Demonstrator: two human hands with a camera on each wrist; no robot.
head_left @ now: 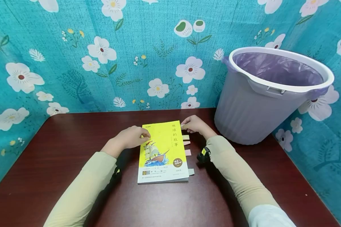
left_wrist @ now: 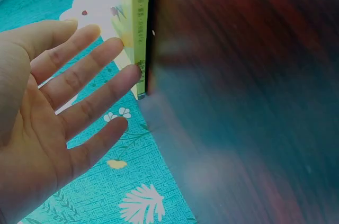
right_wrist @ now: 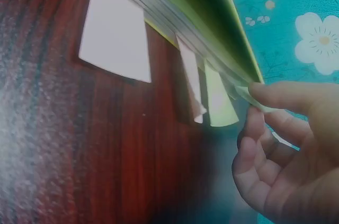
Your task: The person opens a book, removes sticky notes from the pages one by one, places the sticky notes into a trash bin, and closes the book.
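A yellow paperback book [head_left: 159, 151] with a sailing ship on its cover lies on the table. My left hand [head_left: 134, 136] is over the book's left side, fingers extended; in the left wrist view the fingertips [left_wrist: 132, 73] come right up to the spine [left_wrist: 140, 28]. At the upper right corner, my right hand [head_left: 195, 124] pinches a pale green paper tab [right_wrist: 244, 95] between thumb and fingers. Several more tabs stick out below it along the page edge, among them a light green tab [right_wrist: 220, 99] and a wide pink tab [right_wrist: 116, 33]. The cover stands slightly lifted from the pages there.
A grey trash bin [head_left: 244, 104] with a white rim and purple liner stands at the back right of the dark wooden table [head_left: 164, 205]. Behind the table hangs a turquoise flowered cloth [head_left: 130, 63]. Dark wrist cameras sit under both sleeves.
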